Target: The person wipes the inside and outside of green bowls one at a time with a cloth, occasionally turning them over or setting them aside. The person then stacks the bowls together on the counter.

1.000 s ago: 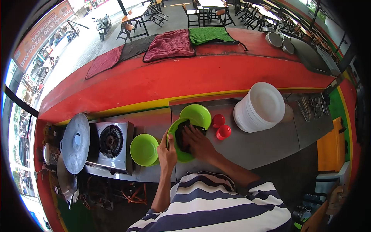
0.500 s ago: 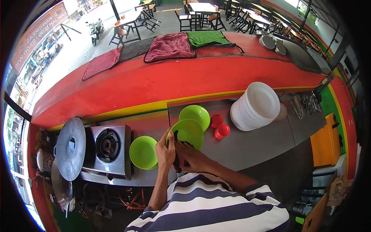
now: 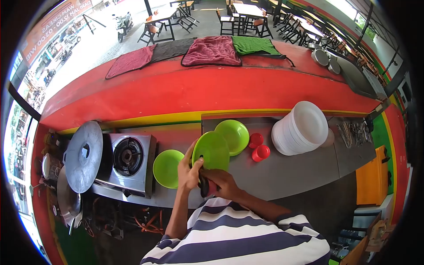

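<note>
My left hand [image 3: 189, 171] grips the left edge of a green bowl [image 3: 213, 150], which is tilted up above the steel counter. In my right hand [image 3: 223, 182] is a bunched pinkish cloth [image 3: 210, 189] with a dark border, held at the bowl's lower side. Part of the cloth is hidden by my fingers. Behind the held bowl, a second green bowl [image 3: 235, 136] sits on the counter, and a third green bowl [image 3: 167, 168] lies to the left of my hands. Two small red containers [image 3: 261, 153] stand to the right.
A gas stove [image 3: 128, 157] and a large metal lid [image 3: 84, 152] are on the left. Stacked white plates [image 3: 304, 126] stand right, with cutlery [image 3: 353, 132] beyond. Several towels [image 3: 212, 51] lie along the red ledge [image 3: 176, 86]. A steel counter [image 3: 282, 176] runs beneath.
The held bowl is tilted more steeply. My right hand has shifted lower and right with the cloth, which shows more now. The view has turned slightly.
</note>
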`<action>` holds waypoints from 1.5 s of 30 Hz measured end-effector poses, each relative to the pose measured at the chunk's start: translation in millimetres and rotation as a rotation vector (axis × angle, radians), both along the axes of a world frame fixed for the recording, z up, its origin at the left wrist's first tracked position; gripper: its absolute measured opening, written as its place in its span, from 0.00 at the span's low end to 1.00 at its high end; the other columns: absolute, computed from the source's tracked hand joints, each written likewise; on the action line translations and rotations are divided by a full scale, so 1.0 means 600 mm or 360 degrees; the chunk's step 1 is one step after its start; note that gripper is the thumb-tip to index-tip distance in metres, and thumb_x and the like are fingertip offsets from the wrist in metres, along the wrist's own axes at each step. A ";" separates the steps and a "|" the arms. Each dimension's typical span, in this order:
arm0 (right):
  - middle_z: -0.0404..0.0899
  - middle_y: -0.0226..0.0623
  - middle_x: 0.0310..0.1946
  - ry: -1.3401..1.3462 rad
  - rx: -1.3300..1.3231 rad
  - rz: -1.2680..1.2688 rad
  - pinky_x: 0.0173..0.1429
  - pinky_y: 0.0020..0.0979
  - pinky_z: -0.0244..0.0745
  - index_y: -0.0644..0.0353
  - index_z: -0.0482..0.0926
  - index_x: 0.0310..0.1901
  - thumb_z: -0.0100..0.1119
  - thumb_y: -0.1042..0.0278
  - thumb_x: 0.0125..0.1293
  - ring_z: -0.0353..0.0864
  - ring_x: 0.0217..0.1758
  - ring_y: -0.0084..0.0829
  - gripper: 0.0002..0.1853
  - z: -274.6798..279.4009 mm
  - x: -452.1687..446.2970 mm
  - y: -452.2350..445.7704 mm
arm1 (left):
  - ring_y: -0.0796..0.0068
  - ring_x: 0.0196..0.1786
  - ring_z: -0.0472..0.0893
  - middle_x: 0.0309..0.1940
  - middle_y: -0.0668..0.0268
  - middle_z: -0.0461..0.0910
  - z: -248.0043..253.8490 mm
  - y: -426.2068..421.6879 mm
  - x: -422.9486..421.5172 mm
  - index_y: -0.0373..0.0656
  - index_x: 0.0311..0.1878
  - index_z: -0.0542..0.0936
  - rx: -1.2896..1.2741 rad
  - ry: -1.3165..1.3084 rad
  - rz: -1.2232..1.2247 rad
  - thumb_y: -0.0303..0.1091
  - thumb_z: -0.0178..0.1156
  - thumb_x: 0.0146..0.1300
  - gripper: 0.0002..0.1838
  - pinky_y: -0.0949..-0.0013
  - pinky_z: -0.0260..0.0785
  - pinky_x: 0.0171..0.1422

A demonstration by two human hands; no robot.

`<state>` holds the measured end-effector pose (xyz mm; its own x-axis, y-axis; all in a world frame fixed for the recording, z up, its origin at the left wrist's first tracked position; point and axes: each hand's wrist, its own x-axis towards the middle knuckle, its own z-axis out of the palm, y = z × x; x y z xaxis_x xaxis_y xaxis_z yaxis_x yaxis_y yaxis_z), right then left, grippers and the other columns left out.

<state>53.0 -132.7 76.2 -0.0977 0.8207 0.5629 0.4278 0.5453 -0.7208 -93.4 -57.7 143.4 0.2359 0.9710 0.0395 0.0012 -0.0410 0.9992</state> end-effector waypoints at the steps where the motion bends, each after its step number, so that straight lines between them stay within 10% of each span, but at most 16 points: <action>1: 0.85 0.38 0.52 -0.0090 0.0025 0.0054 0.61 0.43 0.78 0.54 0.81 0.61 0.72 0.77 0.49 0.84 0.56 0.43 0.32 -0.017 0.019 0.010 | 0.63 0.63 0.80 0.62 0.50 0.80 0.000 0.012 -0.026 0.43 0.74 0.71 0.0020 0.0185 -0.0110 0.33 0.61 0.61 0.35 0.65 0.69 0.68; 18: 0.84 0.38 0.56 -0.0229 0.0252 0.0048 0.64 0.42 0.77 0.54 0.82 0.59 0.75 0.71 0.48 0.85 0.57 0.42 0.31 -0.051 0.046 0.031 | 0.60 0.64 0.77 0.63 0.49 0.77 0.021 0.002 -0.014 0.37 0.73 0.68 -0.0081 0.0295 -0.0196 0.38 0.61 0.56 0.39 0.63 0.65 0.71; 21: 0.85 0.37 0.56 -0.0128 0.0218 -0.0053 0.63 0.43 0.78 0.54 0.82 0.59 0.75 0.72 0.47 0.85 0.57 0.42 0.32 -0.017 0.025 0.027 | 0.62 0.65 0.75 0.64 0.50 0.76 0.034 0.000 0.005 0.34 0.73 0.67 -0.0147 -0.0282 -0.0061 0.37 0.60 0.57 0.39 0.64 0.63 0.72; 31: 0.85 0.40 0.54 -0.0218 0.0288 0.0129 0.57 0.38 0.80 0.52 0.83 0.58 0.75 0.76 0.44 0.86 0.54 0.41 0.33 -0.043 0.042 0.034 | 0.61 0.62 0.77 0.59 0.50 0.79 0.011 -0.007 -0.021 0.34 0.71 0.70 -0.0027 0.0148 -0.0104 0.36 0.58 0.60 0.34 0.64 0.64 0.71; 37: 0.86 0.41 0.52 -0.0015 0.0057 0.0015 0.57 0.38 0.80 0.57 0.84 0.54 0.75 0.73 0.48 0.87 0.53 0.41 0.27 0.010 0.003 0.003 | 0.61 0.64 0.75 0.61 0.50 0.77 -0.045 -0.011 0.006 0.34 0.70 0.68 -0.0265 -0.0442 0.0016 0.36 0.57 0.61 0.33 0.63 0.64 0.71; 45: 0.86 0.38 0.54 -0.0219 0.0267 0.0226 0.60 0.39 0.80 0.54 0.82 0.59 0.77 0.71 0.44 0.86 0.55 0.40 0.34 -0.057 0.059 0.043 | 0.62 0.63 0.75 0.61 0.52 0.76 -0.017 -0.010 -0.009 0.35 0.71 0.68 -0.0079 -0.0005 -0.0075 0.36 0.57 0.63 0.32 0.63 0.64 0.70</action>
<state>88.5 -106.6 42.2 -0.2904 0.6894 0.6636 0.4260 0.7141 -0.5555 -99.1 -63.9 133.0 0.2814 0.9596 -0.0073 -0.0026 0.0084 1.0000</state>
